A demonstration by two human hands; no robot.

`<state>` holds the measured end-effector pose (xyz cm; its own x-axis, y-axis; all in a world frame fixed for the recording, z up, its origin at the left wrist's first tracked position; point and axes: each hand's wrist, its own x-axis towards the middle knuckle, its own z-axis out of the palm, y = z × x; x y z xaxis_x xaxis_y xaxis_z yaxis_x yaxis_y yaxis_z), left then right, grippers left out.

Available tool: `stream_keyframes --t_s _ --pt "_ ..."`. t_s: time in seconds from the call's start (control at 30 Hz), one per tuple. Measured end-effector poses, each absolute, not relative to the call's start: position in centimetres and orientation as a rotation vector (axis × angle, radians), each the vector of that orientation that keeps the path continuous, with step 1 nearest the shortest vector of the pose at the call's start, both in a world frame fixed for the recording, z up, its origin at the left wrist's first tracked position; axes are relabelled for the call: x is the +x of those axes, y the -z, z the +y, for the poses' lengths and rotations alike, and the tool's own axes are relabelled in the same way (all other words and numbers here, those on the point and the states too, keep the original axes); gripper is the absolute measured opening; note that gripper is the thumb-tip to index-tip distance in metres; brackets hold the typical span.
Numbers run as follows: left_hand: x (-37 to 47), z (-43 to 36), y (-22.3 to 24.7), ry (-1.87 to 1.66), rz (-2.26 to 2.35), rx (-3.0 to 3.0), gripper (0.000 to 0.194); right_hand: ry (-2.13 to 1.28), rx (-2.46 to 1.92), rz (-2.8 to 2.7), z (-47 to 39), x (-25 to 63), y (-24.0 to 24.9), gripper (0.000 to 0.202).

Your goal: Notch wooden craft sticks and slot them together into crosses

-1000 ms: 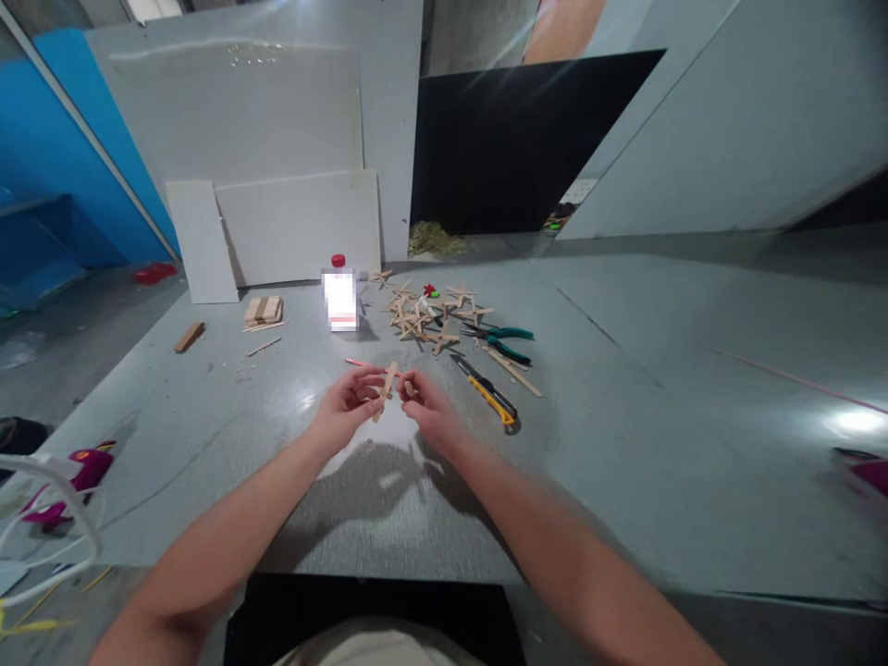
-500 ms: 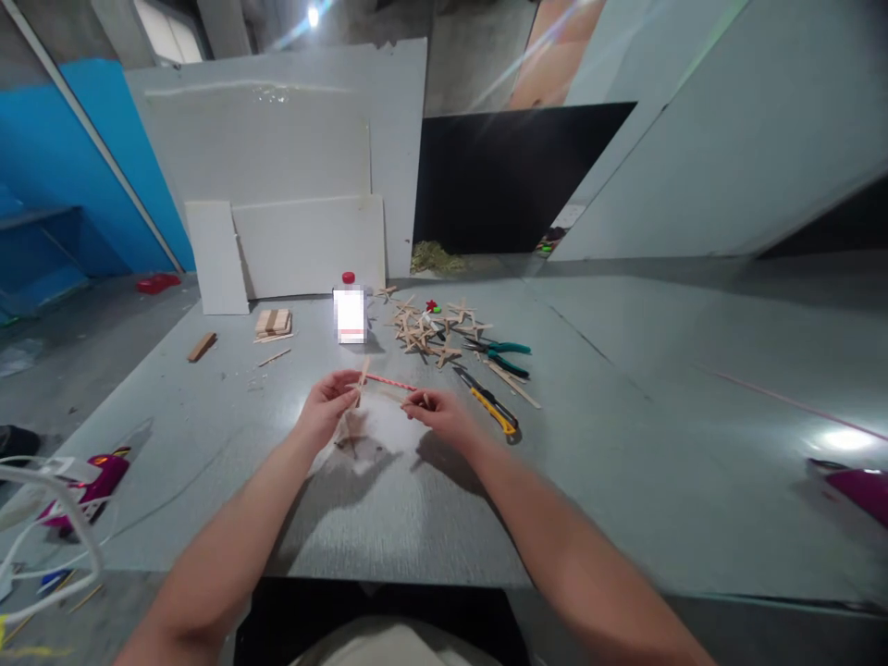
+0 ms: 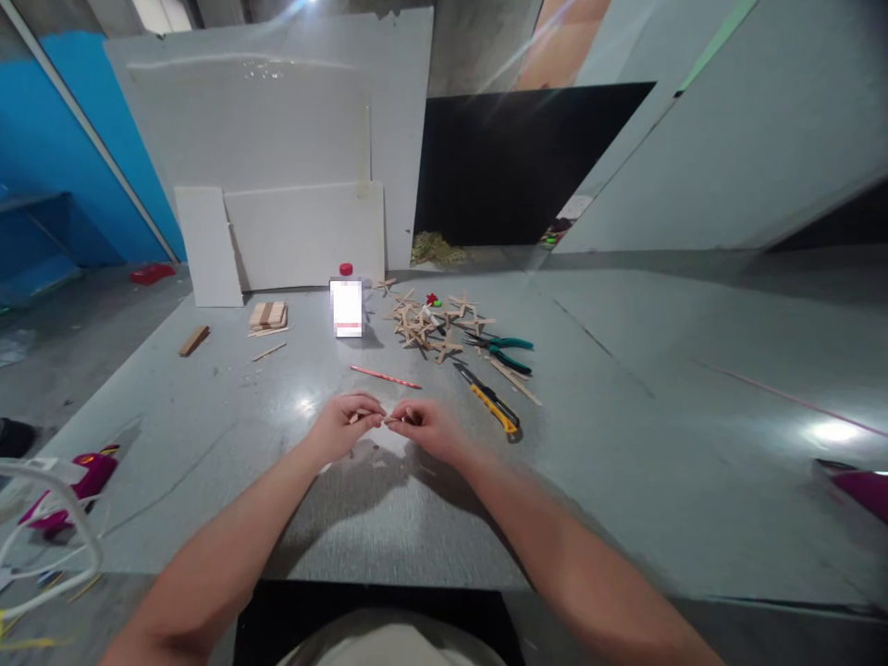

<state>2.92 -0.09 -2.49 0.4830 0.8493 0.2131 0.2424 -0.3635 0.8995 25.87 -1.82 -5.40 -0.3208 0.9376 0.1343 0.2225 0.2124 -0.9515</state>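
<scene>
My left hand (image 3: 347,427) is closed in a pinch on a piece made of thin wooden craft sticks, mostly hidden behind the fingers. Close beside it, my right hand (image 3: 428,427) pinches a wooden craft stick, of which only a little shows. The fingertips of both hands nearly meet low over the table. Just beyond them lies a red-and-white patterned pencil (image 3: 386,376). To the right of my right hand rests a yellow utility knife (image 3: 494,407), its blade pointing away to the left.
Green-handled pliers (image 3: 510,351) lie beside a pile of star-shaped stick pieces (image 3: 420,326). A red-capped bottle (image 3: 346,270), a bundle of craft sticks (image 3: 268,315) and a wooden block (image 3: 194,340) stand farther left. Magenta glue guns (image 3: 90,476) sit at both sides. White boards (image 3: 305,240) lean behind.
My hands have come together and lower, nearer to me. The stick piece that stood up from my left hand is now mostly hidden, and the pencil shows in full.
</scene>
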Motion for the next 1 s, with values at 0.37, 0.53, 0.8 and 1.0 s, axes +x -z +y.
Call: stream_keyframes --t_s 0.37,0.53,0.8,1.0 --pt "2.7 0.9 3.1 -1.090 1.162 1.651 0.040 -1.229 -0.872 -1.819 -2.7 27.2 2.7 0.029" --pt "3.1 0.2 2.7 -1.165 1.178 1.689 0.056 -1.229 -0.863 -1.730 -2.3 26.9 3.4 0.037" --pt "2.9 -0.3 2.5 -1.114 1.121 1.900 0.031 -1.108 -0.989 -1.581 -2.4 27.2 4.1 0.034" --pt "2.7 -0.5 1.3 -1.052 1.053 1.992 0.021 -1.057 -1.018 -1.566 -2.8 27.3 3.5 0.033"
